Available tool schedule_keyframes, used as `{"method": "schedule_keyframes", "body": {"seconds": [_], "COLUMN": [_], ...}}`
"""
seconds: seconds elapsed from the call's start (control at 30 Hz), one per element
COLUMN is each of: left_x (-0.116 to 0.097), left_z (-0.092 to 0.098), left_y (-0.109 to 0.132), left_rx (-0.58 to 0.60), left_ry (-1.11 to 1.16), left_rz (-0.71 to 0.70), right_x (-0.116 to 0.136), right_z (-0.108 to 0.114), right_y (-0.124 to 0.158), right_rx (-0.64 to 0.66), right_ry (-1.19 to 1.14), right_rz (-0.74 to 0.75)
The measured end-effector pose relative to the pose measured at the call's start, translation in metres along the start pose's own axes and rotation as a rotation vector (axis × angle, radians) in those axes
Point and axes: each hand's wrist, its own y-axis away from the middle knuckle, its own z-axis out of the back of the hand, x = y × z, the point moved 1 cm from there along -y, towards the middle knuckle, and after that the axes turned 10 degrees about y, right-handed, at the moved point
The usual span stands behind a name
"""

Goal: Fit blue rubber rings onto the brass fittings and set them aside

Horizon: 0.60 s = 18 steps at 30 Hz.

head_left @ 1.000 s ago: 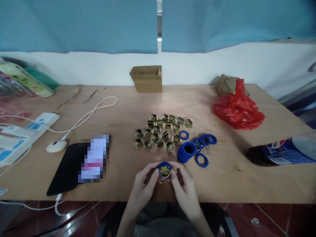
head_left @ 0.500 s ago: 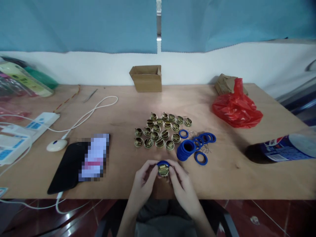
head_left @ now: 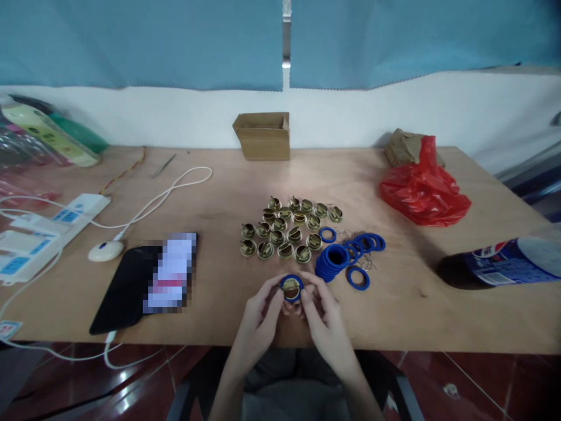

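Currently pinching one brass-coloured piece point(head_left: 291, 286) from both sides, with left hand point(head_left: 264, 307) and right hand point(head_left: 325, 310) turned toward each other above the near part of the bench point(head_left: 210, 304). Holding with a closed grip on each side, thumbs at the near edge and index fingers at the far edge. Showing the piece face-up, with a blue ring point(head_left: 291, 277) around it. Facing, just beyond the fingers, uneven rows of similar clip-topped pieces point(head_left: 285, 251). Having, near right hand, a stack of blue rings point(head_left: 325, 270), with loose rings point(head_left: 358, 287) beside it. Looking farther back, onto a cardboard box point(head_left: 265, 146) near the wall. Seeing, well apart at right, a red bag point(head_left: 425, 199) and a blue-labelled bottle point(head_left: 495, 263); at left, a phone point(head_left: 170, 275) with blurred screen, resting partly over a dark slab point(head_left: 120, 292).
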Motion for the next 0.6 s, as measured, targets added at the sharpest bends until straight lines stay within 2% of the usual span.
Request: {"method": "schedule_keyframes", "body": {"seconds": [0.23,0.47,0.6], "left_x": [-0.0034,-0.0044,-0.0022], "left_z": [0.0001,0.0002,0.0008], "left_y": [0.0018,-0.0006,-0.0001], "left_rx": [0.068,0.003,0.02], "left_ry": [0.092,0.092,0.102], "left_rz": [-0.005,-0.045,-0.038], "right_x": [0.0001,-0.0031,-0.0049], "right_z": [0.0013,0.0028,0.0022], "right_y": [0.0002,0.0026,0.0051], "right_rx": [-0.023,0.008,-0.006], "right_ry": [-0.004,0.054,0.1], "right_rz": [0.007,0.045,0.102]}}
